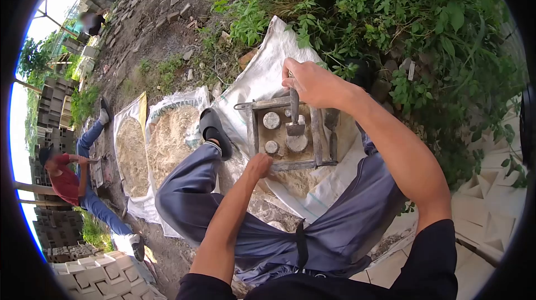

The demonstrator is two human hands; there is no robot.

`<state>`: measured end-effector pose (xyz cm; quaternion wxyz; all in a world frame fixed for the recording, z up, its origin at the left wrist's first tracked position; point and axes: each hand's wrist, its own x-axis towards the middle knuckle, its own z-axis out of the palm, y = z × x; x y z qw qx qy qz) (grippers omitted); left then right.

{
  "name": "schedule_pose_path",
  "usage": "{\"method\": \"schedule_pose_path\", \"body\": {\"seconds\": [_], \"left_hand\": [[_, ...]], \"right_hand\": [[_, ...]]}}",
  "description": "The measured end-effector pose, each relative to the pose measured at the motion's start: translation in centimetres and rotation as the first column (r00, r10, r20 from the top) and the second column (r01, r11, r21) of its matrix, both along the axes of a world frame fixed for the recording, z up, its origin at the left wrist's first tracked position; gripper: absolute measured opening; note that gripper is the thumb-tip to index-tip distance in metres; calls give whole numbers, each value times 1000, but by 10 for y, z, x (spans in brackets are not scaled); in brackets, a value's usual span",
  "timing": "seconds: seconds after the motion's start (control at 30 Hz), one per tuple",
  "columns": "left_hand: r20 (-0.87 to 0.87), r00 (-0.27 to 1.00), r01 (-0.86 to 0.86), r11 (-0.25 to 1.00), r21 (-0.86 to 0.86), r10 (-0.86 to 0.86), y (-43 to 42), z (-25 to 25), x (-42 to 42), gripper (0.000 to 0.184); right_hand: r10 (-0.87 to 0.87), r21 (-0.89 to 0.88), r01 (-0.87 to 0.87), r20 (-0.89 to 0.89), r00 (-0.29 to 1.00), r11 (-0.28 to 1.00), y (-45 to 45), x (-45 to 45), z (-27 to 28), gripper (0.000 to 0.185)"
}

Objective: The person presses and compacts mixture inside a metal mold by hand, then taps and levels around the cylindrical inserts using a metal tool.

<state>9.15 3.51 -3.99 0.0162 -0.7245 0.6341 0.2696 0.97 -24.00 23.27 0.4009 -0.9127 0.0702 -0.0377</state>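
My right hand (304, 83) is closed around the handle of a scraper-like tool (296, 128), held upright with its flat, broad end down. The end is over a rectangular mould frame (316, 132), in front of the round plugs inside. Pale round plugs, among them a large one (297, 142) and a smaller one (272, 120), stand in grey-brown material within the frame. My left hand (259, 165) rests at the frame's near left corner, its fingers curled on the edge. The frame lies on a white woven sack (259, 79) between my legs.
Two sacks of pale sandy powder, one (131, 157) beside another (173, 132), lie to my left. My shoe (215, 132) is close to the frame. Further left a person (67, 180) sits working. Leafy plants (424, 26) grow at right; pale blocks (106, 277) are stacked lower left.
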Motion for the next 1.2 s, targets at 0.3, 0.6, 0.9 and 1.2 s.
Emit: {"method": "schedule_pose_path", "body": {"seconds": [0.3,0.6,0.9,1.2], "left_hand": [[-29,975,-220,964,-147,218,5,-2,-34,8],[-59,986,-155,988,10,155,-11,-6,-23,9],[-182,973,-164,981,-102,144,-20,-25,-58,34],[-180,982,-70,997,-29,63,-41,10,-46,26]], "right_hand": [[-34,16,34,-46,998,999,0,-2,5,7],[-6,-4,6,-9,1000,1000,2,-3,8,9],[0,9,0,-42,999,1000,-1,-2,5,17],[-24,23,24,-2,1000,999,2,-1,-3,13]]}}
